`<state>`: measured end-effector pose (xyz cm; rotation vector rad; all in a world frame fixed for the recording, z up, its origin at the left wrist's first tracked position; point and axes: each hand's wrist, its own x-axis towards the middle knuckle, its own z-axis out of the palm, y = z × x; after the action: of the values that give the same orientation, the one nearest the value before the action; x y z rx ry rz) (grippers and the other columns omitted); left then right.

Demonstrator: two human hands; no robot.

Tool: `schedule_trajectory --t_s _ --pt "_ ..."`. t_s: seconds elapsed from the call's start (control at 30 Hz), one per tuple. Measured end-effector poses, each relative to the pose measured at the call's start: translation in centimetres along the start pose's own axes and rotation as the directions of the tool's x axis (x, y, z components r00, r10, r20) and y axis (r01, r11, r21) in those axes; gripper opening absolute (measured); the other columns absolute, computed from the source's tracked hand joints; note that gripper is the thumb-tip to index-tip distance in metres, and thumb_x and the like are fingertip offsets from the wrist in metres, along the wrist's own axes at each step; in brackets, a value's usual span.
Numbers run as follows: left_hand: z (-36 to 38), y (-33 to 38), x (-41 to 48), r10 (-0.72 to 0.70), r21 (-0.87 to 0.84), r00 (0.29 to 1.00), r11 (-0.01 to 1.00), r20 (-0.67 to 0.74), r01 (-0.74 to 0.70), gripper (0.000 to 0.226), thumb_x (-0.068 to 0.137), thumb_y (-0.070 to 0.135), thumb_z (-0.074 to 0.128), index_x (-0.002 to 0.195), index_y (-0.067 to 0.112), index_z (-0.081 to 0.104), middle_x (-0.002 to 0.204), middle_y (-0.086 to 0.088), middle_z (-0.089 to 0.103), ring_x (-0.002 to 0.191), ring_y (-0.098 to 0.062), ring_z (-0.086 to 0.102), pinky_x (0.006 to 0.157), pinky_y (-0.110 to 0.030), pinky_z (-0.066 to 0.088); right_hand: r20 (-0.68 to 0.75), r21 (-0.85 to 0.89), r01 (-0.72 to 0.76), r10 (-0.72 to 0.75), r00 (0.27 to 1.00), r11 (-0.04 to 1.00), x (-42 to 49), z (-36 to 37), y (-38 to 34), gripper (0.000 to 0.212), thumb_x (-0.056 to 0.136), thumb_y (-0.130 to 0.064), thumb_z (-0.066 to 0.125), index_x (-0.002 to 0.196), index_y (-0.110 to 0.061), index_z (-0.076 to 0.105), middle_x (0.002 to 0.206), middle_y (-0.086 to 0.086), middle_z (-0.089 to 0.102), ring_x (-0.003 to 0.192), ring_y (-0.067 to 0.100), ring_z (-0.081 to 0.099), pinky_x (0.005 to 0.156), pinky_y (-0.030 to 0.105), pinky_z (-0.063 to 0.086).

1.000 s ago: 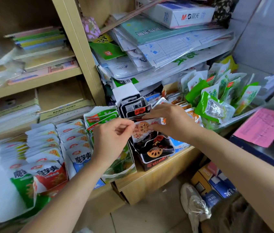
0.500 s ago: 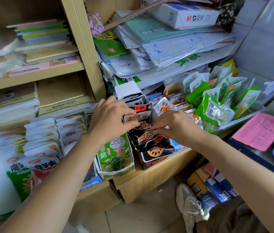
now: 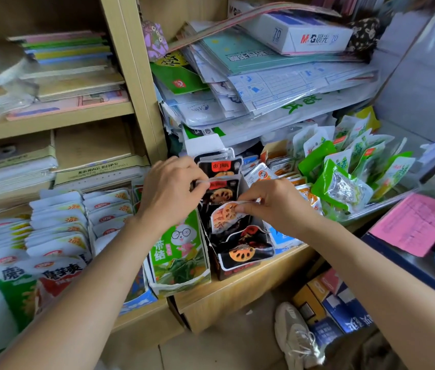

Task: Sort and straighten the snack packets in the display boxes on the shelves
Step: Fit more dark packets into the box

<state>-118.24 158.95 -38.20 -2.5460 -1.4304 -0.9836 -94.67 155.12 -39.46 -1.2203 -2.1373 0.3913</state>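
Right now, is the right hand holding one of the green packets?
No, the right hand pinches a white packet with orange slices in the black box; the left hand pinches a black packet.

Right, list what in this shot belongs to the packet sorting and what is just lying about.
Job: left hand pinching dark lotus-root packet; right hand pinching pale lotus-root packet; black display box; green display box; white konjac packets; loose green packets.
Lying about: M&G paper box; stacked forms; pink sheet; sneaker.
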Motion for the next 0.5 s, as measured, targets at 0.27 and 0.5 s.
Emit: schedule_trajectory --t_s 0.27,0.5 --pt "-1.0 -1.0 1.1 -0.260 -0.339 0.965 0.911 -0.035 0.233 0.002 0.083 0.027 0.082 0.084 0.026 0.081 0.069 0.016 0.070 0.063 -0.003 0.066 0.062 -0.032 0.058 -0.165 -0.115 -0.052 0.033 0.986 0.992 2.0 1.4 -0.5 0.045 0.082 -0.025 0.081 0.124 -0.019 0.066 0.119 0.000 0.061 0.078 0.012 0.062 0.072 0.038 0.057" --pt "-1.4 -1.5 1.7 -0.333 -0.465 0.941 0.825 0.060 0.321 0.009 0.084 0.030 0.080 0.089 0.023 0.082 0.071 0.026 0.067 0.066 0.010 0.064 0.060 -0.005 0.040 -0.159 -0.224 0.022 -0.059 0.985 0.974 1.4 1.6 -0.3 0.066 0.087 -0.024 0.076 0.147 -0.027 0.047 0.125 -0.004 0.057 0.077 0.014 0.062 0.063 0.040 0.056"
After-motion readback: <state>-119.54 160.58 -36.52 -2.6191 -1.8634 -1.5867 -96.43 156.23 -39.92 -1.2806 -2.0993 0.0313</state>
